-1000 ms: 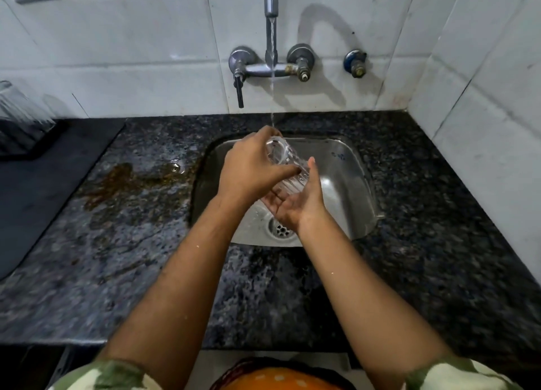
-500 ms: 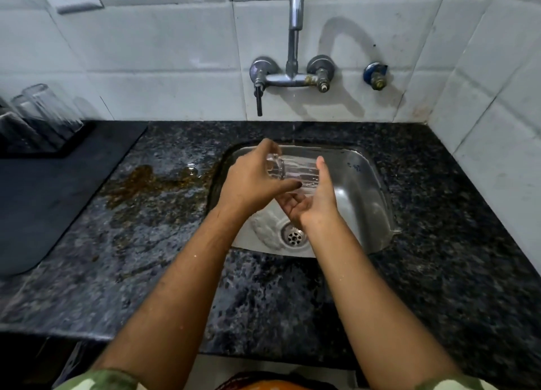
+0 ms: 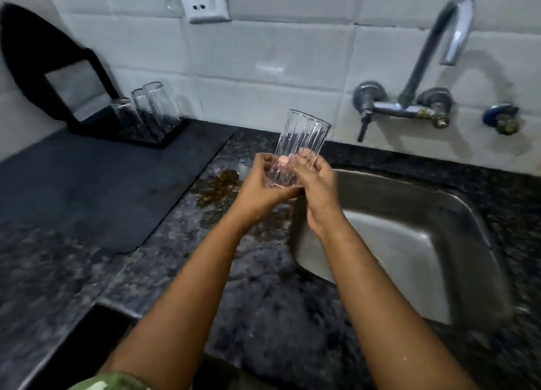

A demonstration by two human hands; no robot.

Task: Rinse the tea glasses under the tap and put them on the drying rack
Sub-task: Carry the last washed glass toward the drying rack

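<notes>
A clear ribbed tea glass [image 3: 301, 143] stands upright, mouth up, over the counter just left of the steel sink [image 3: 409, 237]. My left hand [image 3: 260, 184] cups its base from the left and my right hand [image 3: 316, 181] grips its lower part from the right. The black drying rack [image 3: 164, 139] sits at the back left with three glasses [image 3: 152, 108] standing on it. The tap [image 3: 439, 46] is at the upper right on the tiled wall; no water runs from its spout.
A dark mat [image 3: 102, 184] covers the counter left of the sink. A brown wet stain [image 3: 219, 187] lies on the speckled granite beside my left hand. A wall socket [image 3: 205, 1] is above; a small valve [image 3: 502, 120] is right of the tap.
The glass went from lying tilted under the running tap to upright, and both hands carried it left out of the sink. The water stopped. The view swung left, showing the rack.
</notes>
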